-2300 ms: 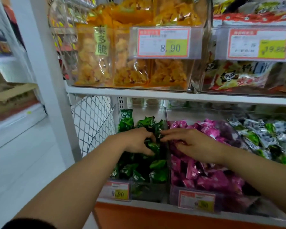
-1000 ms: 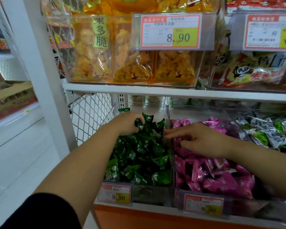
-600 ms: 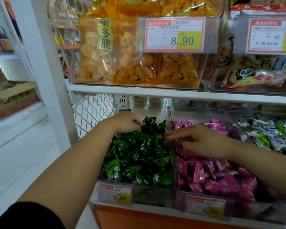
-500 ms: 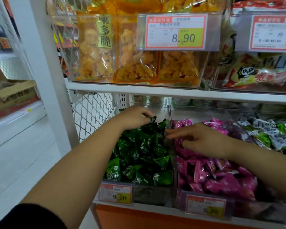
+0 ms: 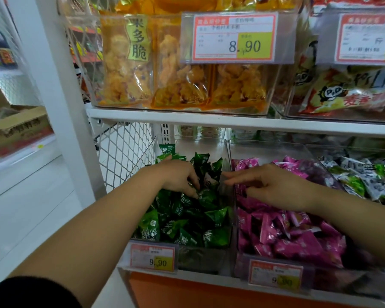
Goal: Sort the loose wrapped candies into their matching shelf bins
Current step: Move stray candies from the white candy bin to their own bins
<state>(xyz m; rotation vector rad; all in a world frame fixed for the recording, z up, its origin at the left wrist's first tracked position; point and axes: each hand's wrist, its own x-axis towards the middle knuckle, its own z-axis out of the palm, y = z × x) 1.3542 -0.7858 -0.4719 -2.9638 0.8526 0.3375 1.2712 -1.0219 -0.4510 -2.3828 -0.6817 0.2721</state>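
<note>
Bins looked mostly sorted: left hand (image 5: 176, 176) dug into green candies (image 5: 187, 218), grip unclear; right hand (image 5: 273, 187) lay open over pink candies (image 5: 287, 232).

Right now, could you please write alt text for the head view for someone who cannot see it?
A person's left hand has its fingers in a clear bin of green wrapped candies, while the right hand reaches straight-fingered over the neighbouring bin of pink wrapped candies. Bagged orange snacks sit on the shelf above.
</note>
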